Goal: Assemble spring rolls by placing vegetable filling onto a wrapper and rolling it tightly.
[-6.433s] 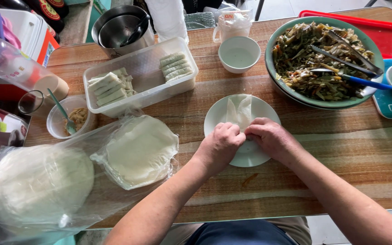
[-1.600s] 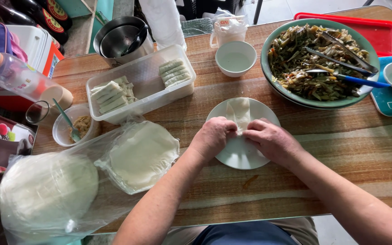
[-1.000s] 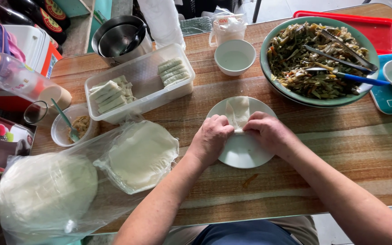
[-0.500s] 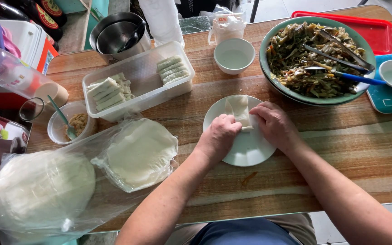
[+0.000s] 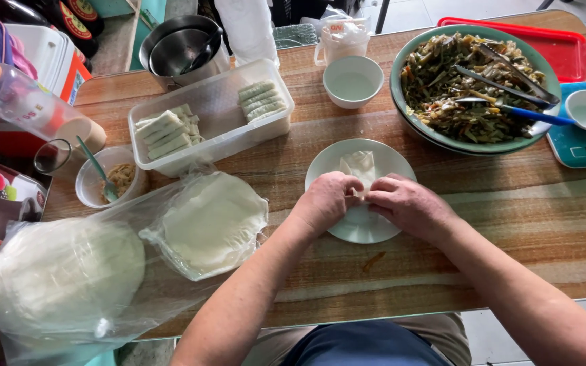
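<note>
A white plate (image 5: 391, 160) lies on the wooden table in front of me with a thin pale wrapper (image 5: 359, 166) folded on it. My left hand (image 5: 325, 201) and my right hand (image 5: 407, 203) meet over the near half of the plate, fingertips pinching the wrapper's near edge. The wrapper's far end sticks out beyond my fingers. What lies inside the fold is hidden under my hands.
A big green bowl of cooked shredded vegetables (image 5: 473, 88) with tongs stands at the back right. A clear plastic tub (image 5: 210, 115) holds several finished rolls. Bagged round wrappers (image 5: 213, 222) lie to the left. A small white bowl (image 5: 353, 80) sits behind the plate.
My hands have stayed on the wrapper, folding it narrower on the plate; both slid slightly toward the plate's near side and closer together.
</note>
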